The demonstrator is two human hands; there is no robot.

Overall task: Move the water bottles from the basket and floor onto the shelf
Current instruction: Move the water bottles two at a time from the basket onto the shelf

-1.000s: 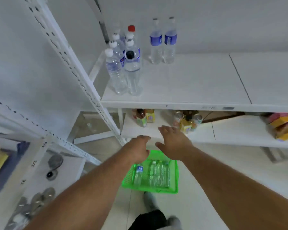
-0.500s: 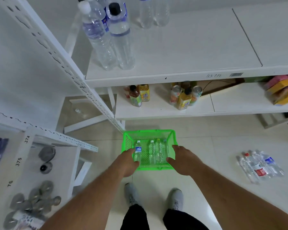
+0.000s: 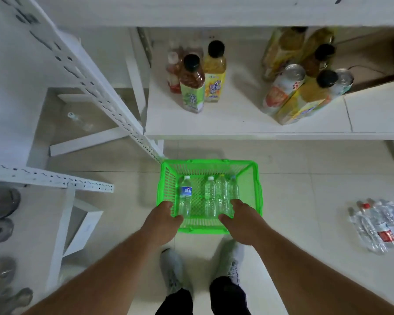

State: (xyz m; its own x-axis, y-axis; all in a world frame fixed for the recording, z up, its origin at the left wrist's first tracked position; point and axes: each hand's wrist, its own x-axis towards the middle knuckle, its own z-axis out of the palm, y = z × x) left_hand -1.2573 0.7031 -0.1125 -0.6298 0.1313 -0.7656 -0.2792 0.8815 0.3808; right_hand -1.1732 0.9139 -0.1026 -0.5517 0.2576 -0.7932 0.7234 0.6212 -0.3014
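Green basket (image 3: 166,178) sits on the floor tiles mid-frame, just below the lower shelf's (image 3: 237,128) front edge and touching the slanted upright's (image 3: 114,103) foot. Four water bottles (image 3: 214,196) lie inside, one labelled at left, three bunched right. Left hand (image 3: 162,221) curls over the near-left rim; right hand (image 3: 241,220) reaches in by the bunched bottles, can't tell if it's gripping. More floor bottles (image 3: 378,223) lie far right, with bare tile between.

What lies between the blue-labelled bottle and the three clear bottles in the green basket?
Only bare basket floor mesh separates the blue-labelled bottle from the three clear bottles, in the head view.
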